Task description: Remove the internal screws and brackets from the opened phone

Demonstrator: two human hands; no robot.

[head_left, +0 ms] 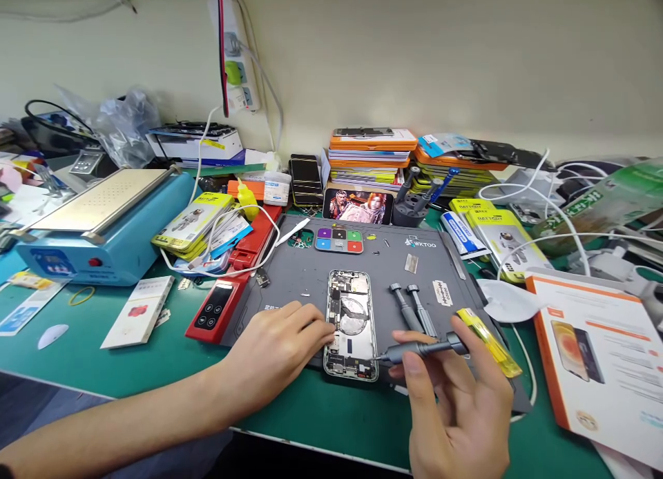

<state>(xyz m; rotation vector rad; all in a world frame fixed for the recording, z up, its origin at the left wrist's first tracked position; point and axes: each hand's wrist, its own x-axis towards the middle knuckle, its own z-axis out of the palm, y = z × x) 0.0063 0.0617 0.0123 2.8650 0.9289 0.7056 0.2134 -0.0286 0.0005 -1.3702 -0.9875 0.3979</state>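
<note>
An opened phone (355, 325) lies on the grey mat with its inner parts showing, a round coil in the middle and boards along the left and bottom. My left hand (282, 341) rests on its left edge, the fingers curled and pressed against the frame; the thumb is hidden. In my right hand (456, 403) is a grey screwdriver (422, 349), held nearly level between thumb and fingers, its tip at the phone's lower right part. Two more grey screwdrivers, one short (405, 306) and one beside it (422, 310), lie just right of the phone.
A coloured tray (339, 241) and small loose parts sit on the mat (290, 279). Behind, a phone (357, 206) plays video beside a screwdriver holder (413, 206). A red device (212, 310) and blue heating plate (103, 223) stand left; an orange-white box (601, 355) lies right.
</note>
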